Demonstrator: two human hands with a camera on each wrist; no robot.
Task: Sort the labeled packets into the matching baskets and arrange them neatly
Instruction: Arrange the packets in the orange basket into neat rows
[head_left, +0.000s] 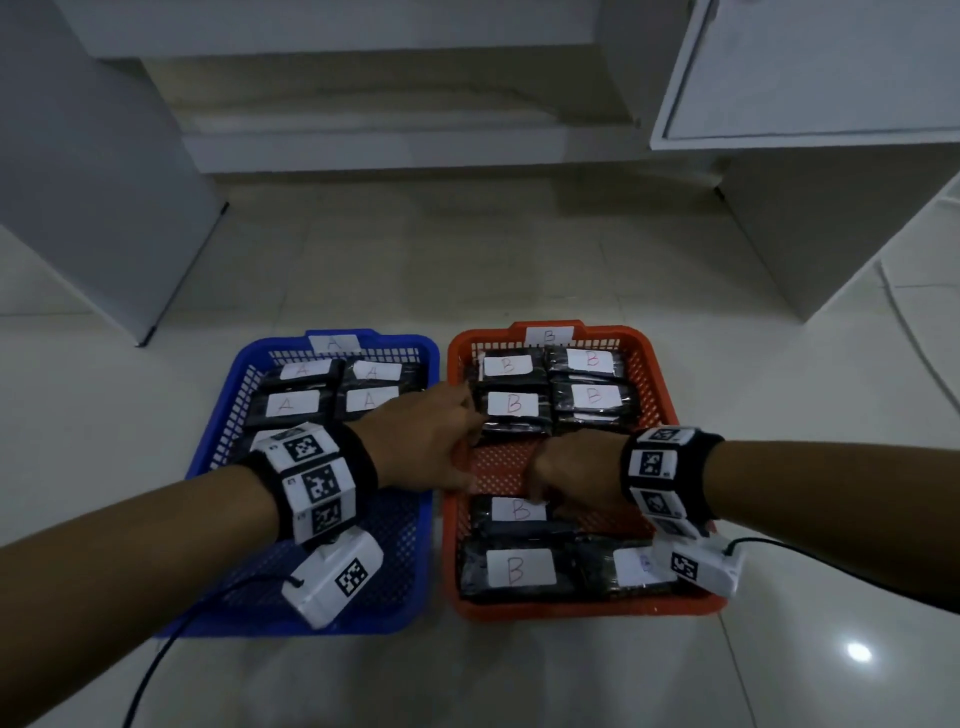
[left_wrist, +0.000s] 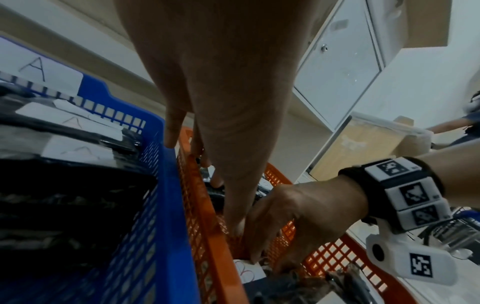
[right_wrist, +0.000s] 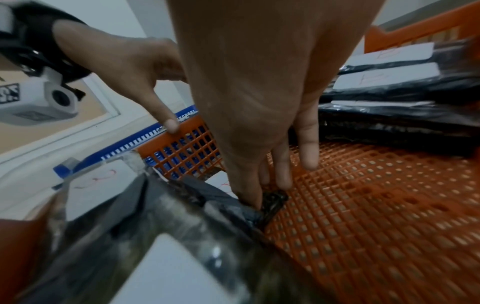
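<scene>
A blue basket (head_left: 400, 561) labeled A and an orange basket (head_left: 670, 395) labeled B sit side by side on the floor. Black packets marked A (head_left: 293, 404) lie in the blue one's far half. The orange one holds B packets at the back and front. My left hand (head_left: 470, 421) reaches across into the orange basket, fingers straight, touching the edge of a stacked B packet (head_left: 514, 405). My right hand (head_left: 537, 493) pinches the near edge of another B packet (head_left: 519, 512); the right wrist view shows the fingertips (right_wrist: 255, 197) on its crumpled black wrap (right_wrist: 182, 216).
More B packets (head_left: 519, 569) fill the orange basket's front row. Bare mesh floor (right_wrist: 376, 195) shows in its middle. White cabinets (head_left: 810, 67) stand behind and to the sides. Cables trail from both wrist cameras over the pale tiled floor (head_left: 467, 270).
</scene>
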